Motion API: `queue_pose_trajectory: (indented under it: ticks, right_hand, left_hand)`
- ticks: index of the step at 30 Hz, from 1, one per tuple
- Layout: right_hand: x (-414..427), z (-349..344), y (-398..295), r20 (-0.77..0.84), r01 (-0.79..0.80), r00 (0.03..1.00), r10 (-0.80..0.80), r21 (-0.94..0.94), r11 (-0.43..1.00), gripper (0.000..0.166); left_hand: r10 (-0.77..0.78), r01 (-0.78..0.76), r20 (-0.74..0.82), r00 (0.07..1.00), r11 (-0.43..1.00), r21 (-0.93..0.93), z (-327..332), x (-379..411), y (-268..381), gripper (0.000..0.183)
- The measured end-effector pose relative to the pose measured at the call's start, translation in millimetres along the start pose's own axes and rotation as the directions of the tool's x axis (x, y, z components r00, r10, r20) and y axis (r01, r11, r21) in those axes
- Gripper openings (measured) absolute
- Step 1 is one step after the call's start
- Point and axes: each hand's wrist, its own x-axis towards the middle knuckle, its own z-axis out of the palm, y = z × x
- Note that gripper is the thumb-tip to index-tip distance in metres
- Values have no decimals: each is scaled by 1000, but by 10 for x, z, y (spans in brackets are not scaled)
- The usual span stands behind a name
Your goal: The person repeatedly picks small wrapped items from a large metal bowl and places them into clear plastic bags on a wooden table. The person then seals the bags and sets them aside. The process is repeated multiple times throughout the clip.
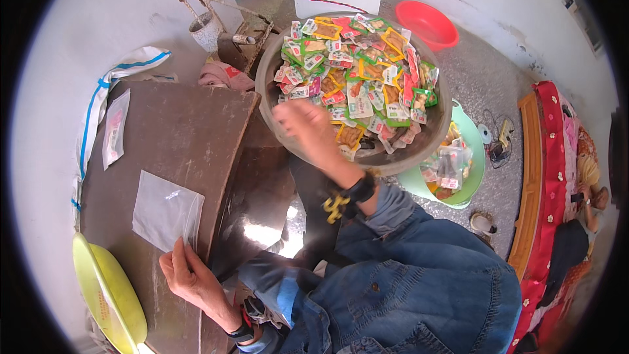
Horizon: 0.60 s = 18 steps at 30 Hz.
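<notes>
My left hand (187, 275) pinches the near corner of a flat clear plastic bag (164, 211) between thumb and fingers. The bag lies on a dark brown wooden table (186, 132). Blurred by motion, my right hand (309, 130) is over the left side of a large metal basin (383, 164). Its fingers are curled, and whether anything is in them cannot be told. The basin is heaped with small sealed snack packets (358, 98) with green, yellow and red borders. Another clear bag (116, 130) with a reddish packet inside lies at the table's far left.
A yellow-green plastic basin (115, 285) leans at the table's left edge. Right of the metal basin stands a light green tub (474, 157) holding filled bags. A red basin (427, 24) sits on the floor behind. A person (589, 206) is on a bed at far right.
</notes>
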Motion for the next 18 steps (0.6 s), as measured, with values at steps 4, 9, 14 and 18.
queue_pose_trajectory:
  ticks: [4,9,14,18]
  right_hand:
    - [455,-1074,615,-352,-350,872,341,39,936,29]
    - [532,-2525,1620,96,93,994,-46,-993,-70,39]
    - [512,-3282,2524,-470,-399,874,120,-555,730,27]
    - [662,-2580,1965,-638,-468,516,571,349,812,18]
  left_hand:
    - [-8,8,18,1000,1000,15,22,22,33,17]
    - [-42,41,18,999,998,43,32,16,44,16]
    - [-15,11,52,999,998,69,24,20,-26,18]
    - [-44,40,24,999,990,136,6,-42,-15,19]
